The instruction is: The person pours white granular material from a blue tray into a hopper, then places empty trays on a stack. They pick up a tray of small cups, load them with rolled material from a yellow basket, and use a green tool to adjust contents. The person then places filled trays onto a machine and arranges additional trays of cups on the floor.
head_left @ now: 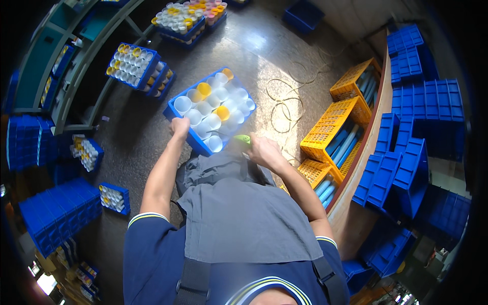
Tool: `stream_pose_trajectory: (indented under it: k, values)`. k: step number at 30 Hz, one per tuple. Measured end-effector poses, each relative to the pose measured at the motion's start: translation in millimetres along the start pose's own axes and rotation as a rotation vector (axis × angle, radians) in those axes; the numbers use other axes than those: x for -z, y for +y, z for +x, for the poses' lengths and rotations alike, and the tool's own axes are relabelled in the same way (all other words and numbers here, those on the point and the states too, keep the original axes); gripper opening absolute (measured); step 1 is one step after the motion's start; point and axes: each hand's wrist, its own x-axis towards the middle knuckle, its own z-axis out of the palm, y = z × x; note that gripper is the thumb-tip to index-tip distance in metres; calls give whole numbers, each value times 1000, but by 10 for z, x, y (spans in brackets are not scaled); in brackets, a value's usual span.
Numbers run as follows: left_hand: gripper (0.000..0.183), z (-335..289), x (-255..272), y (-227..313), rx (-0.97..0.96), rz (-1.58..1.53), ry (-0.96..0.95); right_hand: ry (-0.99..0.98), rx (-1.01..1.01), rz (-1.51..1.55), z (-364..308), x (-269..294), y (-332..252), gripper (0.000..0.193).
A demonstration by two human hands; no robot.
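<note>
A blue crate (179, 92) stands in front of me, filled with rows of white and some yellow cups or cup-like tubes (204, 108), their round mouths facing up. My left hand (180, 126) is closed around the crate's left rim, near its front corner. My right hand (263, 151) is closed on a bright green piece (243, 138) like a handle, just beside the crate's right front side. The rest of that piece is hidden by the hand, so its kind cannot be made out.
Stacked blue crates of cups (133, 65) stand ahead left, more (185, 33) farther off. Yellow baskets (333, 127) with blue rolls line the right, before piled blue crates (406, 168). A thin hose or cable (282, 104) coils on the floor. Green shelving (38, 61) is far left.
</note>
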Motion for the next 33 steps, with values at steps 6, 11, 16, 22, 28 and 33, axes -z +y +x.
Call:
stream_pose_trajectory:
  k: [6,11,16,22,28,33]
  values:
    - [41,-379,151,186,-117,107,-24,119,26,-4,210,143,-182,31]
    - [40,-503,233,226,-172,101,-9,157,22,-16,249,345,-342,30]
    - [36,-257,343,19,-146,-70,-63,-19,-142,-104,-184,571,-175,31]
    - [27,-103,451,-141,-185,-281,-181,66,-514,-239,-345,847,362,34]
    - [26,-12,527,-48,-282,-265,-237,368,-565,-188,-265,900,598,34]
    - [24,296,510,-40,-265,-307,-273,284,-736,-103,-377,418,986,39]
